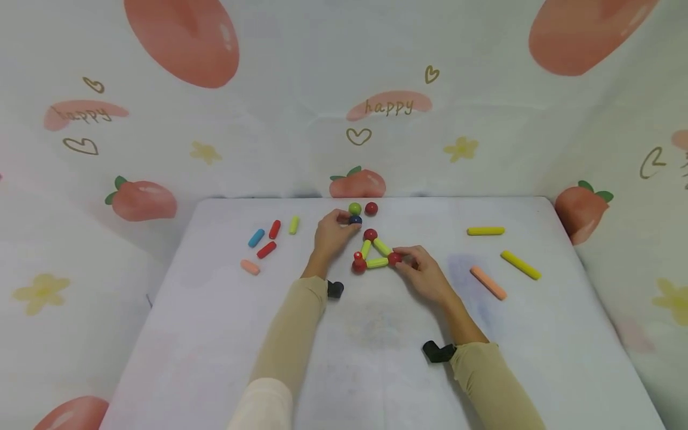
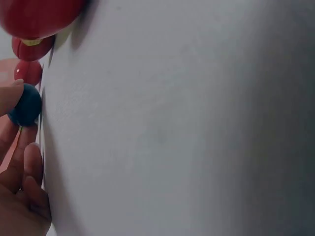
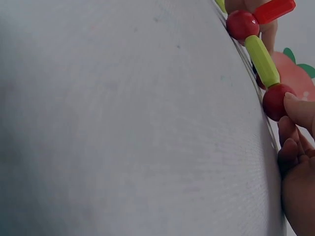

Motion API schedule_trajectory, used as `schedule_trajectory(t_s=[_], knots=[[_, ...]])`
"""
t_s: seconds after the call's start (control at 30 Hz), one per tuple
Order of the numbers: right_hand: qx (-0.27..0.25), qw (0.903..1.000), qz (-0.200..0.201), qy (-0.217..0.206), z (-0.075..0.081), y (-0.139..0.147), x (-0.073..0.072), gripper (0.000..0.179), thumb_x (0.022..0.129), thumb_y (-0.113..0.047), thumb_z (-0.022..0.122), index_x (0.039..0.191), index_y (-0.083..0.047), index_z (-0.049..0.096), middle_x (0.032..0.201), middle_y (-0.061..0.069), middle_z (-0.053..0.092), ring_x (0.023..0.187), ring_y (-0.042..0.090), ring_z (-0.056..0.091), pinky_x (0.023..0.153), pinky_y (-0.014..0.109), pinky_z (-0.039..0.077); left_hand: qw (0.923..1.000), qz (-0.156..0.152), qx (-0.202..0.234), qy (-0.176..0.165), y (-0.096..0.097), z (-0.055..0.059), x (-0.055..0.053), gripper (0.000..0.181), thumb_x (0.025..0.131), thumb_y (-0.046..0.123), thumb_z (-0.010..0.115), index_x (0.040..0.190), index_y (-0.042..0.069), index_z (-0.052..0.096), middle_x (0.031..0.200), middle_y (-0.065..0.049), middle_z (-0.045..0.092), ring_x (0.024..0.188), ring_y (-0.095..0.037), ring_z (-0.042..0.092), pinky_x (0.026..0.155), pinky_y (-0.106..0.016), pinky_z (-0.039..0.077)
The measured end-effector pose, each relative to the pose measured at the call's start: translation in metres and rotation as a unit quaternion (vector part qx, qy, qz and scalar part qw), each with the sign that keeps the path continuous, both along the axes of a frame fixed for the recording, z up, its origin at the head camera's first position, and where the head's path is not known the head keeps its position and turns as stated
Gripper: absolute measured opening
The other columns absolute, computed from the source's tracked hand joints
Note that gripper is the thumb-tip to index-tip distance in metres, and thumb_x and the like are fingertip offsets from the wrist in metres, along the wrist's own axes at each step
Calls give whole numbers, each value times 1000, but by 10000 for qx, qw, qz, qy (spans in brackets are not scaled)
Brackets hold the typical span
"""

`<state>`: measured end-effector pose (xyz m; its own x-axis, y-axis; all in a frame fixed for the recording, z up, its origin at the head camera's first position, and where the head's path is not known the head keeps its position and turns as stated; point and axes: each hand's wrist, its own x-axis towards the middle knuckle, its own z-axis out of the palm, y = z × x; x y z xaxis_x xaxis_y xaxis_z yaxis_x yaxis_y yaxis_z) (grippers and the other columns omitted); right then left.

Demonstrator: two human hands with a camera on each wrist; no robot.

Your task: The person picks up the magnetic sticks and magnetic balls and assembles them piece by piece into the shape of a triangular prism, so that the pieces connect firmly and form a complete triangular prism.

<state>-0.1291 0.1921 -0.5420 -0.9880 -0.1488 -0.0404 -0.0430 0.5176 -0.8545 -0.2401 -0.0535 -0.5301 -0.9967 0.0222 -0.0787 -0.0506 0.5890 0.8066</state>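
Observation:
My left hand (image 1: 333, 233) pinches a dark blue ball (image 2: 27, 105) between thumb and fingers, just beside a green ball (image 1: 355, 209). A second loose ball, red (image 1: 371, 209), sits to the right of the green one. Three red balls joined by yellow-green sticks (image 1: 377, 263) form a flat triangle on the table. At its right corner my right hand (image 1: 424, 272) pinches a red ball (image 3: 277, 102). From the left corner ball (image 1: 359, 265) a short red stick (image 3: 274, 10) rises upward. The third corner ball (image 1: 370, 235) lies at the back.
Short sticks lie at the left: blue (image 1: 256, 237), two red, a yellow-green (image 1: 294, 225) and a peach one (image 1: 249, 267). Longer sticks, two yellow (image 1: 520, 264) and one peach (image 1: 488, 283), lie on the right. A patterned cloth hangs behind the white table (image 1: 376, 370).

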Motion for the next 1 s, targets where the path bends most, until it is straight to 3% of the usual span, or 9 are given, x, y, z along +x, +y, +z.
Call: schedule_trajectory(t_s=[0.1,0.23,0.4,0.53,0.67,0.9,1.0], knots=[[5,10000,32,3,0,-2,1,36,99,-22,67,135,-22,64,114,6,59,87,18,51,75,27,42,9995,18,219,-208,-11,6,7,38,91,37,76,123,20,66,120,0,72,110,-21,65,101,-41,52],[63,10000,55,28,0,-3,2,36,99,-22,68,134,-21,64,112,5,59,88,18,51,76,27,42,9984,-66,550,-87,-28,22,26,37,91,39,75,124,27,67,121,5,70,99,-20,59,86,-36,53],[103,9999,-21,40,0,-1,2,35,98,-22,69,133,-21,65,111,4,59,87,18,52,75,26,42,9924,-805,838,405,-38,43,57,36,90,40,78,122,28,68,119,6,70,92,-21,56,78,-31,48],[82,10000,-7,6,1,-2,3,35,99,-23,68,134,-21,64,112,5,59,87,18,51,75,25,42,9872,-1148,921,619,-38,50,74,36,89,38,79,122,28,69,116,7,70,91,-19,57,78,-28,47],[31,10000,-7,6,1,-3,4,36,99,-23,68,135,-20,64,112,6,59,87,18,51,75,26,42,9869,-1216,904,554,-36,48,82,35,89,35,80,121,28,69,112,7,69,91,-18,57,78,-29,47],[49,10000,-19,17,2,-4,4,36,99,-23,68,134,-20,64,114,6,60,88,18,52,75,26,43,9867,-1343,824,395,-40,42,85,45,89,36,80,129,25,64,119,7,68,94,-19,58,81,-29,48],[15,10000,3,-3,2,-2,4,36,99,-24,68,134,-19,64,114,6,60,88,19,52,74,26,43,9904,-1229,634,23,-43,38,84,53,86,35,83,133,24,61,122,4,68,96,-21,57,79,-31,49]])
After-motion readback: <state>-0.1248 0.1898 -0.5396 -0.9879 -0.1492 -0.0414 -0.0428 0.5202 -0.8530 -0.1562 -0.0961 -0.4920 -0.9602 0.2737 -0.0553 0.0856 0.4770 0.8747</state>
